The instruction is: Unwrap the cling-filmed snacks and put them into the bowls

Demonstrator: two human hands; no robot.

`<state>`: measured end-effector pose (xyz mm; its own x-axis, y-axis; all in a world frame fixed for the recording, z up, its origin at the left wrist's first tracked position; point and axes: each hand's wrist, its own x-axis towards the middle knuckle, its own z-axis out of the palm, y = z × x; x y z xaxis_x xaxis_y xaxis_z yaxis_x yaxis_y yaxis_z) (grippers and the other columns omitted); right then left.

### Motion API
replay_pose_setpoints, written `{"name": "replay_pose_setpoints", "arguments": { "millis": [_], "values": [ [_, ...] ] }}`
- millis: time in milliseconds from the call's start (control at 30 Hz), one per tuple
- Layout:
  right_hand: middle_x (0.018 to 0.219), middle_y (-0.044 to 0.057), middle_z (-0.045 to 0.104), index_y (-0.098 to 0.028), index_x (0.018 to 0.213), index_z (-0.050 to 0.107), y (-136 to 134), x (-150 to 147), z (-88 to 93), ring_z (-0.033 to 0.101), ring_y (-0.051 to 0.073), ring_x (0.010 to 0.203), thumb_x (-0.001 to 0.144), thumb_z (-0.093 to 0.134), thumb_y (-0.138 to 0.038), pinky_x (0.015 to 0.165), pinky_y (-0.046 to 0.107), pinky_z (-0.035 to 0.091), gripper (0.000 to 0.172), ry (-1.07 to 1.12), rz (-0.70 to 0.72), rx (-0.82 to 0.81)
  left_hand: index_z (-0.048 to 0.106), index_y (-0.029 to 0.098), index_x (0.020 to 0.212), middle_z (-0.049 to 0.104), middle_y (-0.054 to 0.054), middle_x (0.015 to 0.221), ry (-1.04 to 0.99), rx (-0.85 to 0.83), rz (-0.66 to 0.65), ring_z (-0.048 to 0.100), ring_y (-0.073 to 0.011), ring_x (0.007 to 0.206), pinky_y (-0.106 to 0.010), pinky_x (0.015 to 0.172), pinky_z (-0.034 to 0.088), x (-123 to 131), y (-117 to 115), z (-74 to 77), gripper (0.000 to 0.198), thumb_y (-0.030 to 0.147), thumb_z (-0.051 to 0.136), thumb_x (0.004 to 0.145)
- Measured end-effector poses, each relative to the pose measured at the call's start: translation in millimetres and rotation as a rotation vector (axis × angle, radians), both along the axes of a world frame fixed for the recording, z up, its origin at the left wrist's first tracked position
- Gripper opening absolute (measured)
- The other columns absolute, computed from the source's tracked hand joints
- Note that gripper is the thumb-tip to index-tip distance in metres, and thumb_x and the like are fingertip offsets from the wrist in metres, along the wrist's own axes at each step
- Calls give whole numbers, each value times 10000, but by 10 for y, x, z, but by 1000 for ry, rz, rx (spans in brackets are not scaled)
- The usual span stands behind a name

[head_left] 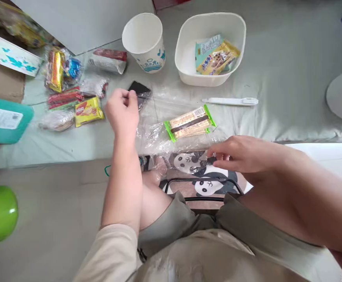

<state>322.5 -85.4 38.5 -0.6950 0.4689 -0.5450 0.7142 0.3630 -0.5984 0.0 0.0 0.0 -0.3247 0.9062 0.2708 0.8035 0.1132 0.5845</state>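
A clear plastic bag (156,137) is spread along the near edge of the covered surface. My left hand (122,109) is closed in a pinch on its upper left corner, close to a dark phone (139,88). At the bag's lower right edge, my right hand (237,152) has its fingers curled and seems to grip the film. Wrapped cracker packs (190,123) with green ends lie on or in the bag; which of the two, I cannot tell.
Behind the bag stand a paper cup (151,51) and a white tub (184,74) holding snack packets. A white cutter-like tool (231,101) lies right of centre. Several wrapped snacks, including a yellow packet (88,111), lie at left beside a teal package (24,124).
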Motion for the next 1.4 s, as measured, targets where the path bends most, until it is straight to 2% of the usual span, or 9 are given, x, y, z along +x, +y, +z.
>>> {"name": "replay_pose_setpoints", "arguments": {
  "millis": [133, 233, 367, 467, 567, 700, 833, 1000, 1400],
  "values": [
    [717, 22, 730, -230, 986, 733, 17, -2, 5, 607, 154, 587, 966, 459, -352, 609, 295, 444, 300, 96, -102, 125, 478, 241, 787, 357, 74, 606, -48, 310, 84, 416, -115, 610, -334, 679, 327, 1, -82, 141, 230, 254, 619, 967],
    [739, 45, 734, -206, 1036, 730, 52, -20, -22, 646, 180, 621, 966, 454, -328, 687, 347, 528, 310, 197, -433, 355, 458, 237, 729, 402, 69, 593, -26, 358, -191, 394, -102, 555, -324, 589, 316, 277, -312, 209, 263, 260, 617, 937],
    [1171, 154, 761, -162, 1344, 628, 104, -54, -132, 741, 298, 1008, 916, 539, -287, 880, 479, 610, 455, 259, -745, 510, 496, 229, 703, 515, 56, 583, 39, 105, -444, 465, -103, 539, -307, 584, 387, 600, -584, 129, 225, 260, 593, 903],
    [1524, 197, 574, -177, 1587, 379, 143, -75, -263, 658, 357, 1280, 883, 568, -249, 980, 536, 605, 733, 311, -772, 500, 560, 224, 785, 648, 8, 736, 14, 54, -464, 610, -139, 692, -310, 695, 490, 616, -633, 7, 133, 264, 554, 913],
    [1638, 182, 448, -229, 1646, 244, 195, -73, -402, 650, 371, 1302, 861, 559, -231, 970, 556, 607, 846, 338, -779, 543, 599, 213, 915, 699, -61, 945, -5, 71, -488, 670, -194, 918, -348, 841, 556, 557, -619, -55, 140, 345, 556, 932],
    [1600, 190, 470, -278, 1614, 312, 246, -65, -486, 664, 384, 1250, 875, 573, -265, 935, 586, 606, 784, 291, -846, 661, 606, 194, 1178, 714, -113, 1180, 21, -97, -625, 676, -250, 1085, -402, 942, 575, 569, -641, -26, 414, 483, 660, 887],
    [1500, 170, 540, -289, 1510, 440, 220, -147, -398, 627, 367, 1271, 890, 562, -267, 984, 588, 592, 632, 370, -799, 793, 572, 168, 1352, 694, -153, 1313, 197, -250, -730, 646, -339, 1211, -511, 1065, 522, 638, -688, 29, 639, 373, 791, 787],
    [1314, 155, 633, -226, 1426, 492, 203, -296, -386, 626, 342, 1247, 815, 572, -209, 1013, 564, 588, 616, 483, -660, 681, 553, 169, 1415, 690, -156, 1352, 267, -327, -752, 614, -370, 1279, -548, 1069, 499, 649, -688, 58, 662, 235, 763, 791],
    [1316, 152, 657, -235, 1326, 536, 256, -268, -525, 604, 331, 1291, 1009, 356, -578, 1130, 607, 446, 500, 685, -923, 272, 636, 182, 1205, 761, -85, 1066, -26, -257, -657, 701, -275, 996, -480, 982, 555, 571, -578, 80, 486, 288, 723, 738]
  ]
}}
